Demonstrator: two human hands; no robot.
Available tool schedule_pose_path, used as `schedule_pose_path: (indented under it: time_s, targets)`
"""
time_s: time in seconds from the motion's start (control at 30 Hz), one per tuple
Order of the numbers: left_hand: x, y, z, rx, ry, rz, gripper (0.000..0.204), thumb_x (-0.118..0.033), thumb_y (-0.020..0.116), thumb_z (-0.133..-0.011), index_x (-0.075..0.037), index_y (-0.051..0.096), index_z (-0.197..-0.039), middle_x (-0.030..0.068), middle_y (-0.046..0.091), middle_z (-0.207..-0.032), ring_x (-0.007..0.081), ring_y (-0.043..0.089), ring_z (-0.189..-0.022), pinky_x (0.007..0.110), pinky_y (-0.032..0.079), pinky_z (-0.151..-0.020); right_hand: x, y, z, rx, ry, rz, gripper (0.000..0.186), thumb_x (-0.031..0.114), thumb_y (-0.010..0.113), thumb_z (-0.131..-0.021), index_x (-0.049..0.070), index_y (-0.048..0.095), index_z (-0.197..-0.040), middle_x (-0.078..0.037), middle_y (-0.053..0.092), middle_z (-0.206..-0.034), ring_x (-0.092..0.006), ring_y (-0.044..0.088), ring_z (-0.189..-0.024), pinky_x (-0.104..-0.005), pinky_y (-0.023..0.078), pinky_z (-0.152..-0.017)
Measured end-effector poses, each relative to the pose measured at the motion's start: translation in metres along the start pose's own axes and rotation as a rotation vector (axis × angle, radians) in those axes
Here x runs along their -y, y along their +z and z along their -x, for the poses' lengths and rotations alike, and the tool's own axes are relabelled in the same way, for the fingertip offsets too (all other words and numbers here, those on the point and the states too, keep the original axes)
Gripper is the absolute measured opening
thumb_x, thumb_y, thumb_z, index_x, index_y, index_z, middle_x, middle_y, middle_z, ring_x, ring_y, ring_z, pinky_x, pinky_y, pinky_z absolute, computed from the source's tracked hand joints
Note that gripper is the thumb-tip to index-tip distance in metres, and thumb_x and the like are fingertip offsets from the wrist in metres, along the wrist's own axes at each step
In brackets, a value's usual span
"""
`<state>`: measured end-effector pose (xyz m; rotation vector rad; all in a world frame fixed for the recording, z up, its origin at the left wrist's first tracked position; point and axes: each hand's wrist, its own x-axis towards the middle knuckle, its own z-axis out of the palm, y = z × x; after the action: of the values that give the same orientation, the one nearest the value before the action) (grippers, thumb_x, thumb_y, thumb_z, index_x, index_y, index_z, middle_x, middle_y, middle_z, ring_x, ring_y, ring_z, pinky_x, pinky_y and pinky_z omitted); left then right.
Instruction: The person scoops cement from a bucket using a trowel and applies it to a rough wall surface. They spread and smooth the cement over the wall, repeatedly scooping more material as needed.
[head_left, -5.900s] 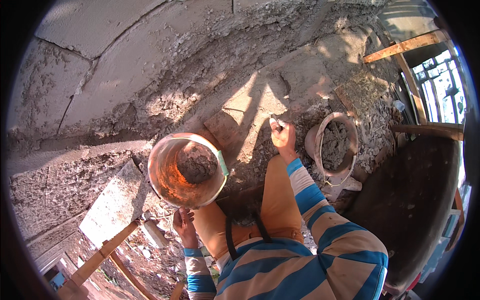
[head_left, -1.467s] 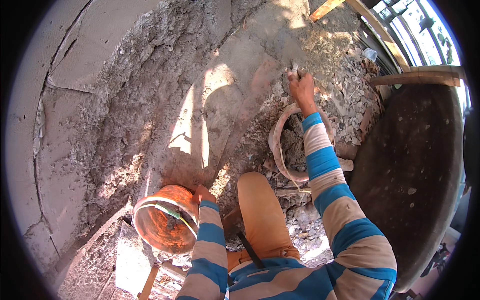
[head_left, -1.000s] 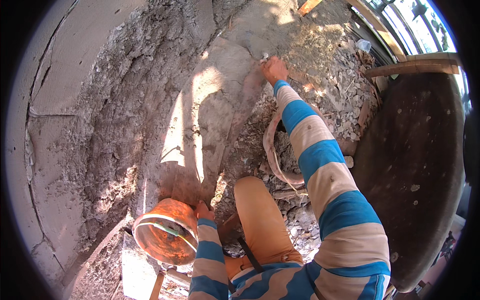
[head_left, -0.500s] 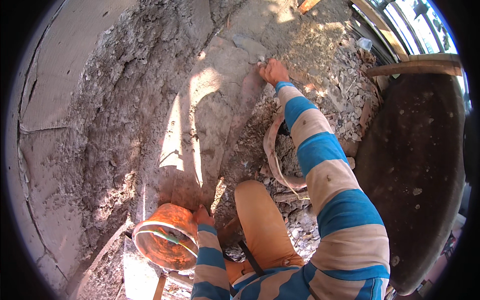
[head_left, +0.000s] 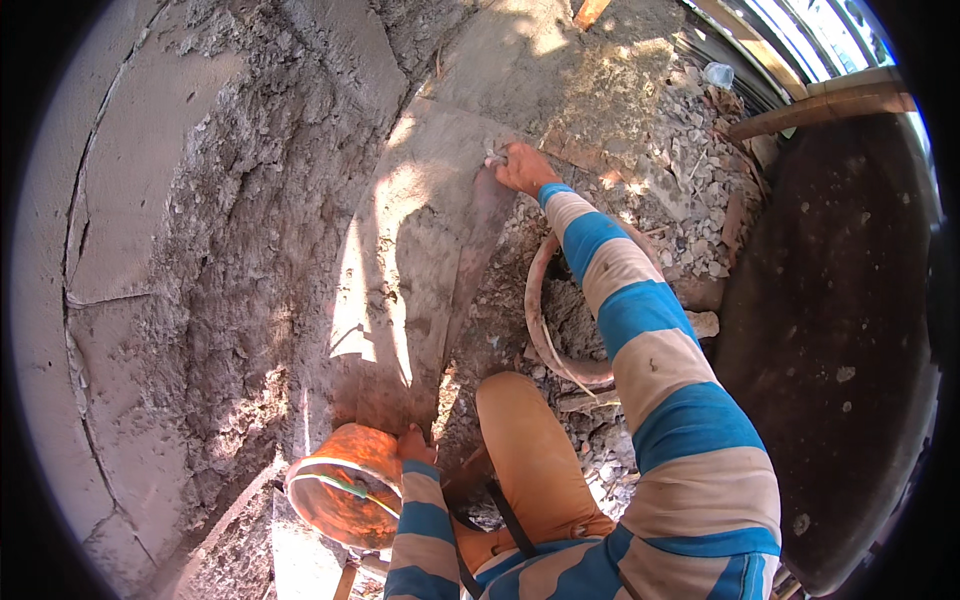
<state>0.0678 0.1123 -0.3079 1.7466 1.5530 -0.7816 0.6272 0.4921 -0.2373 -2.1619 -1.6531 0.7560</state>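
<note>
My right hand (head_left: 523,168) reaches far forward over a strip of smoothed grey mortar (head_left: 440,150). Its fingers are closed on what looks like a trowel (head_left: 494,158); only a small grey part shows clearly, and the blade blends into the mortar. Low in the picture, my left hand (head_left: 414,445) is close against the right side of an orange bucket (head_left: 350,440), at the near end of the strip. Its fingers are mostly hidden, so I cannot tell whether they grip anything. The bucket is mortar-stained, tilted, and has a pale handle across its mouth.
Rough grey mortar (head_left: 240,270) spreads left of the strip, beside a smoother cracked surface (head_left: 110,230). A curved pale ring (head_left: 535,300) lies under my right forearm. Broken rubble (head_left: 700,190) and a large dark panel (head_left: 830,350) are at the right, near a wooden bar (head_left: 820,108).
My right hand has moved left and nearer to me along the mortar, and the grey blade beyond it no longer stands out. The view has shifted slightly; my left hand stays by the bucket.
</note>
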Motion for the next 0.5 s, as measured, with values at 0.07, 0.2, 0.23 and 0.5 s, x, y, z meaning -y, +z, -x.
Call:
schedule_pose_path:
  time_s: [0.07, 0.2, 0.23, 0.5]
  targets:
    - [-0.014, -0.007, -0.007, 0.002, 0.058, 0.012, 0.073, -0.047, 0.078, -0.086, 0.002, 0.053, -0.135, 0.0241, 0.07, -0.114, 0.0436, 0.068, -0.101, 0.049, 0.058, -0.088, -0.017, 0.001, 0.004, -0.074, 0.009, -0.031, 0.062, 0.048, 0.065, -0.092, -0.008, 0.063, -0.12, -0.032, 0.065, -0.121, -0.0492, 0.061, -0.115, -0.053, 0.049, -0.1]
    - [-0.014, -0.008, 0.001, -0.017, 0.07, 0.016, 0.067, -0.043, 0.072, -0.093, 0.003, 0.051, -0.135, 0.0245, 0.067, -0.117, 0.0421, 0.067, -0.099, 0.048, 0.059, -0.086, -0.005, -0.012, 0.013, 0.036, 0.11, -0.136, 0.064, 0.048, 0.066, -0.093, -0.009, 0.063, -0.122, -0.034, 0.066, -0.12, -0.0503, 0.061, -0.115, -0.0528, 0.048, -0.101]
    - [-0.01, 0.0, 0.0, -0.023, 0.048, 0.021, 0.064, -0.042, 0.07, -0.095, 0.004, 0.05, -0.135, 0.0243, 0.065, -0.119, 0.041, 0.066, -0.099, 0.048, 0.059, -0.085, -0.003, -0.011, 0.016, 0.002, 0.102, -0.165, 0.064, 0.048, 0.067, -0.093, -0.009, 0.063, -0.122, -0.034, 0.066, -0.119, -0.0501, 0.062, -0.115, -0.0524, 0.048, -0.101]
    - [-0.019, 0.036, -0.01, -0.173, -0.289, 1.236, 0.046, -0.034, 0.061, -0.104, 0.003, 0.048, -0.129, 0.0171, 0.053, -0.129, 0.0345, 0.057, -0.113, 0.048, 0.062, -0.081, 0.013, -0.026, 0.028, 0.151, 0.328, -0.448, 0.056, 0.039, 0.073, -0.094, -0.014, 0.06, -0.108, -0.028, 0.069, -0.097, -0.0324, 0.07, -0.078, -0.0453, 0.054, -0.067]
